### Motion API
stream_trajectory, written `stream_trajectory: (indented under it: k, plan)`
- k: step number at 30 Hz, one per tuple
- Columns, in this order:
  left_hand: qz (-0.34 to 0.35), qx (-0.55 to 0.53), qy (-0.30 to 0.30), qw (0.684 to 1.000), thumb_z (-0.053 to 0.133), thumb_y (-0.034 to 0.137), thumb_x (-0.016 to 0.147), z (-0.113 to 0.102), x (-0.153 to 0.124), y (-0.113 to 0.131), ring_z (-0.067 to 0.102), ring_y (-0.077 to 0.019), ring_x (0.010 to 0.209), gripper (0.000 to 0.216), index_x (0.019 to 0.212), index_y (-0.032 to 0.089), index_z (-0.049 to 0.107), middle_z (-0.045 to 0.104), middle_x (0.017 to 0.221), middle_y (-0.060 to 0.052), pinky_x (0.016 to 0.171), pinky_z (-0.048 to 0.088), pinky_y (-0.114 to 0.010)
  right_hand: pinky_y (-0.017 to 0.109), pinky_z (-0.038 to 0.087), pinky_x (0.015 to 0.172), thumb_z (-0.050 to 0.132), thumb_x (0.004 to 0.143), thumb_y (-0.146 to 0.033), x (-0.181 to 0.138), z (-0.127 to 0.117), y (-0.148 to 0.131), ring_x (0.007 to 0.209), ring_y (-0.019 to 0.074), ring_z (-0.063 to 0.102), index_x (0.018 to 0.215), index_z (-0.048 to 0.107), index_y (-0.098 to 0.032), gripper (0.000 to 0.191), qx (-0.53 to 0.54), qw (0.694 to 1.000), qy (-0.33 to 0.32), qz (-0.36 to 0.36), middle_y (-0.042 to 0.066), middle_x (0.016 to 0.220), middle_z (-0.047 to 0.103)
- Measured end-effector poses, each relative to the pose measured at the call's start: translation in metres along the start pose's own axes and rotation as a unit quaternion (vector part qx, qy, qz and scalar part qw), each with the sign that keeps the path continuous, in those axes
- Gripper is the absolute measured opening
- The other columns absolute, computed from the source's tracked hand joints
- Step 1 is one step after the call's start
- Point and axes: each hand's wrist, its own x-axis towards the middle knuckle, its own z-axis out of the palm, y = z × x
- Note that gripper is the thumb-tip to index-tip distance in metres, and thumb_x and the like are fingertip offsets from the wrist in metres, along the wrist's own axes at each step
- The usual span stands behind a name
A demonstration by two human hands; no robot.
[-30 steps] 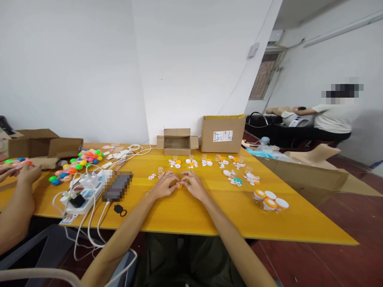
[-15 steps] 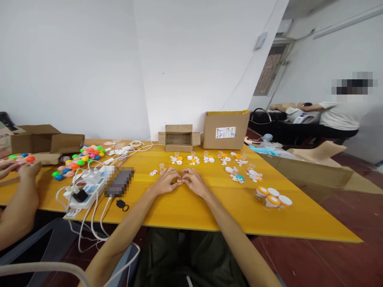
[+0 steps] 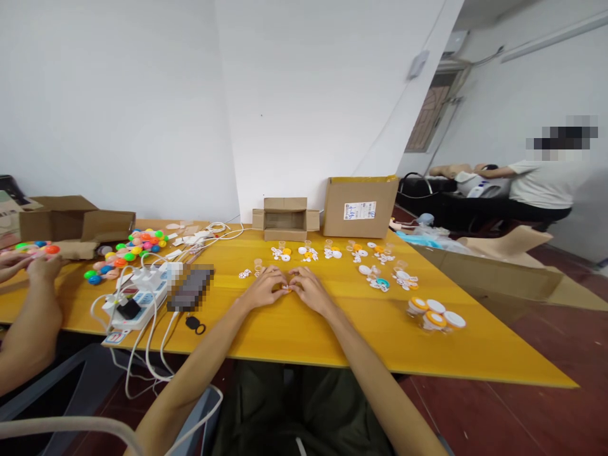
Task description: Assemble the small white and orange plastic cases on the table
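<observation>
One co-worker's hand at far left, 9 o'clock; I centre my dial on the small orange-and-white piece, 12 toward the wall. Also near 9: coloured balls, then a power strip, then a dark flat object, pixelated. White spotted discs lie just beyond my left hand, between 9 and 10. That hand is curled, thumb and fingertips pinched onto the piece, which is at the dial's centre, between both hands, over the yellow table. Small open box at 12. My right hand mirrors the pinch from 3; I cannot tell how firmly, its fingertips partly hiding the piece. Groups of small parts run from 12 round to 3. Labelled box between 1 and 2. Four capped jars clustered just past 3. Seated person at 2, far right.
</observation>
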Motion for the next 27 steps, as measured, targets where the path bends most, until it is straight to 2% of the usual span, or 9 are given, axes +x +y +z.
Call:
stream_trajectory:
  k: [15, 24, 27]
  plan:
    - [0.005, -0.002, 0.005, 1.000, 0.057, 0.036, 0.095, 0.002, -0.001, -0.004, 0.057, -0.0235, 0.104, 0.019, 0.090, 0.024, 0.071, 0.072, 0.096, -0.005, 0.095, 0.045, -0.040, 0.039, 0.051, 0.090, 0.060, 0.084, -0.004, 0.000, -0.006, -0.008, 0.103, 0.0219, 0.061, 0.081, 0.072, -0.024, 0.023, -0.053, 0.998, -0.008, -0.031, 0.007, 0.107, 0.066]
    - [0.002, -0.001, 0.002, 1.000, 0.057, 0.035, 0.095, 0.001, 0.000, -0.002, 0.058, -0.0233, 0.104, 0.017, 0.090, 0.024, 0.070, 0.072, 0.097, -0.004, 0.096, 0.044, -0.040, 0.038, 0.050, 0.091, 0.059, 0.084, -0.007, 0.000, -0.009, -0.014, 0.101, 0.0211, 0.062, 0.081, 0.069, -0.023, 0.019, -0.057, 0.998, 0.014, -0.017, 0.006, 0.105, 0.067]
    - [-0.003, -0.001, 0.010, 1.000, 0.058, 0.035, 0.094, 0.001, 0.000, -0.001, 0.057, -0.0228, 0.101, 0.016, 0.091, 0.024, 0.068, 0.070, 0.096, -0.005, 0.094, 0.045, -0.039, 0.038, 0.050, 0.093, 0.059, 0.083, -0.005, 0.000, -0.010, -0.016, 0.102, 0.0210, 0.061, 0.082, 0.069, -0.022, 0.020, -0.064, 0.998, 0.001, -0.017, 0.006, 0.105, 0.067]
